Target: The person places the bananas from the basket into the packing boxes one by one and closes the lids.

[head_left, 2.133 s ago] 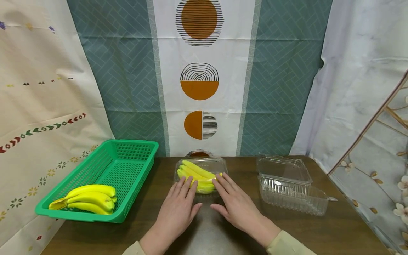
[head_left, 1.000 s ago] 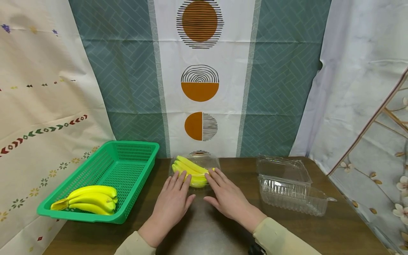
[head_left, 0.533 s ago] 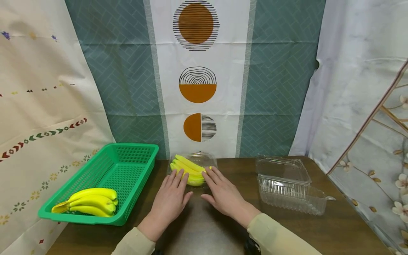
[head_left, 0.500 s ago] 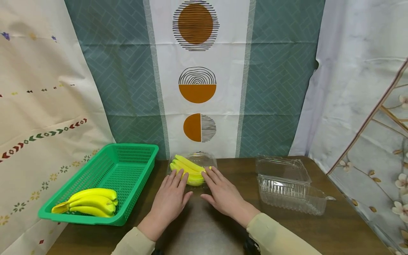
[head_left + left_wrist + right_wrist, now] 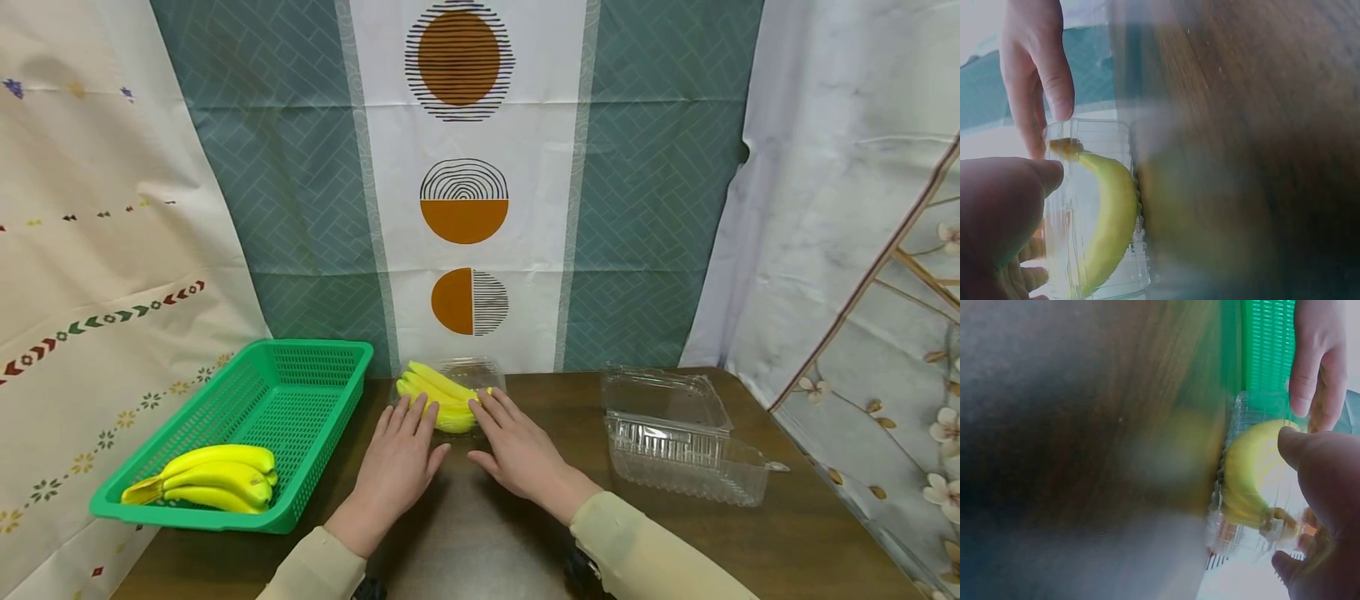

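A clear plastic clamshell container (image 5: pixel 480 368) stands at the back middle of the table with a bunch of bananas (image 5: pixel 442 398) inside, and its lid appears closed. My left hand (image 5: pixel 397 462) lies with straight fingers on its near left part. On the near right part rest the straight fingers of my right hand (image 5: pixel 521 454). Both thumbs point inward, apart from each other. Through the container's clear wall (image 5: pixel 1100 130) in the left wrist view, a curved banana (image 5: pixel 1116 200) shows. The right wrist view also shows the bananas (image 5: pixel 1241 469) behind the clear plastic.
A green mesh basket (image 5: pixel 330 417) stands on the left with another bunch of bananas (image 5: pixel 217 479) at its near end. On the right, an opened clear clamshell (image 5: pixel 686 458) has its lid folded back. A patterned curtain (image 5: pixel 480 242) hangs right behind the table.
Both hands and the container of bananas have slid farther back and slightly left, most of it in the earlier frames. The basket and the opened clamshell have stayed in place.
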Motion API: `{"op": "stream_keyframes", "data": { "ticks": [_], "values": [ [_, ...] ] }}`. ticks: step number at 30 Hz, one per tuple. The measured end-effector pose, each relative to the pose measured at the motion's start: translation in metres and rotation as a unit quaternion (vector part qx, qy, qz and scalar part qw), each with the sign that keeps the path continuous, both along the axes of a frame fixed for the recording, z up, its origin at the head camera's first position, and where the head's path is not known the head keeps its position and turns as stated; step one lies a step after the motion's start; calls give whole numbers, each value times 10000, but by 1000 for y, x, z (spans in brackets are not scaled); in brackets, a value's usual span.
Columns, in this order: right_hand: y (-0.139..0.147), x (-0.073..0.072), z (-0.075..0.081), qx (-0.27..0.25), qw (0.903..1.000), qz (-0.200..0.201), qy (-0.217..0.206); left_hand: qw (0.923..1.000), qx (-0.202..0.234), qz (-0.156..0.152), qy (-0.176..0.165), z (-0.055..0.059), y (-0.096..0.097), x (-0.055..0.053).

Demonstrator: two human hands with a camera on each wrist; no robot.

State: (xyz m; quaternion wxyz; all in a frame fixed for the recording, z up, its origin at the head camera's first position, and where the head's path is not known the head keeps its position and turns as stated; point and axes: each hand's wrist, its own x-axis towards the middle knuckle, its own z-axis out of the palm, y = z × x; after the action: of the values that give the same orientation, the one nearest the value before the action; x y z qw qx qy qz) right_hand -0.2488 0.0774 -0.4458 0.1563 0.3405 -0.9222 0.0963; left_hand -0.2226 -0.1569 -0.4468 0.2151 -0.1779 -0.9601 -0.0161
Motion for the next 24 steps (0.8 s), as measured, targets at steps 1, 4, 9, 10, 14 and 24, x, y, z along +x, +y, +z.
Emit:
{"op": "stream_keyframes", "data": {
  "ticks": [1, 4, 9, 10, 14, 24],
  "values": [
    [-1, 0, 0, 15, 10000, -7, -10, 10000, 16, 9, -10, 0, 0, -1],
    [-2, -2, 2, 46, 10000, -1, -34, 10000, 26, 49, -43, 0, -1, -3],
    [-4, -7, 2, 118, 9998, 42, 132, 10000, 2, 55, 53, 0, -2, -6],
    [-5, -8, 1, 115, 9998, 55, 173, 9999, 13, 39, 95, 0, -3, -6],
    [-6, -10, 3, 144, 9998, 49, 162, 9999, 56, 20, 158, 0, -4, -9],
    [-10, -22, 1, 183, 9997, 85, 134, 9998, 85, 66, 159, -1, -7, -16]
  ]
}}
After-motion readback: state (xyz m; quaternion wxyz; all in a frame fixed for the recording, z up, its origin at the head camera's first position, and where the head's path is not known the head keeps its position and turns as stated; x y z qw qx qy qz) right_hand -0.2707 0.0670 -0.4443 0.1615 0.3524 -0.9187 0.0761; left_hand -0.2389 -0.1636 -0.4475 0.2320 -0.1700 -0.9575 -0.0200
